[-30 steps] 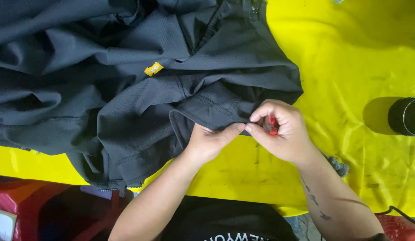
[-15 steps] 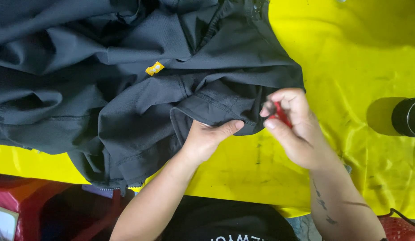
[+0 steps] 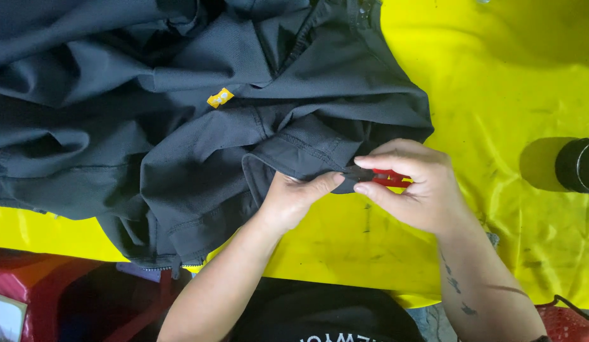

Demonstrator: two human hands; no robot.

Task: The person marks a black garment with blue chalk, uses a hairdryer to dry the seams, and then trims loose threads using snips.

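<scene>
Pinching the garment (image 3: 199,126) hem near the middle of the table, I have my left hand (image 3: 294,199) closed on the dark fabric, thumb on top, holding the edge taut. My right hand (image 3: 411,187) is closed around a small red tool (image 3: 392,179), a thread snip by the look of it, its tip touching the same hem just right of my left thumb. To do this well, I judge I should keep the fabric stretched flat between both hands and cut close to the seam without nicking the cloth; the tip is mostly hidden by my fingers, so I cannot tell exactly what it bites.

Most of the garment is bunched to the far left, with a yellow tag (image 3: 219,97) on it. It lies on a yellow sheet (image 3: 497,82). A dark cylinder (image 3: 578,166) sits at the right edge, well apart from my hands. Loose folds just beside my left hand could slide under the tool.
</scene>
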